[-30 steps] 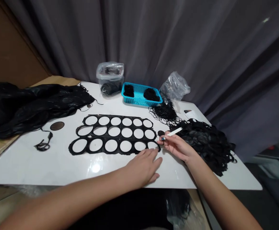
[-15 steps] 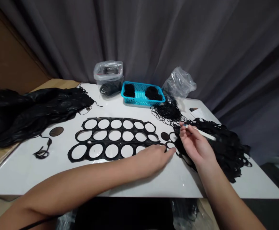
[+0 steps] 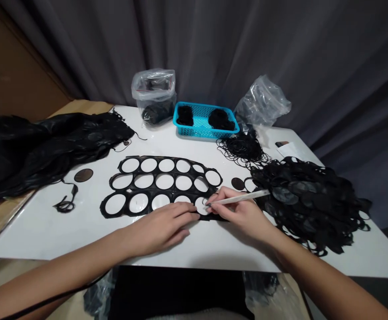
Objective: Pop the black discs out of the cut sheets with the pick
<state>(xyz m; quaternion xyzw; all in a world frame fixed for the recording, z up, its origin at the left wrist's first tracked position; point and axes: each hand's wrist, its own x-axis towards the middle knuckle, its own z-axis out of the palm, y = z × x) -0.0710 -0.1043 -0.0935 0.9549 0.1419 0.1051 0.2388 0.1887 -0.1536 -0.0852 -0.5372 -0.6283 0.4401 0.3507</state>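
Note:
A black sheet (image 3: 147, 193) punched with rows of round holes lies flat on the white table (image 3: 41, 222). My left hand (image 3: 162, 224) rests flat on the sheet's near right edge, fingers stretched out. My right hand (image 3: 239, 213) pinches a thin white pen-like tool (image 3: 243, 198), its tip touching the sheet's right end near the last hole of the front row. A small black disc (image 3: 237, 183) and a thin ring lie just right of the sheet.
A heap of black cut-out scraps (image 3: 309, 200) lies at the right, a bigger black pile (image 3: 44, 146) at the left. Behind stand a blue basket (image 3: 204, 122), two clear plastic bags (image 3: 154, 98) and loose black rings (image 3: 243, 149). A dark disc (image 3: 83, 175) lies left.
My right hand swung the white tool from over the scrap heap back down to the sheet's right end. My left hand slid left along the sheet's near edge. The camera tilted slightly.

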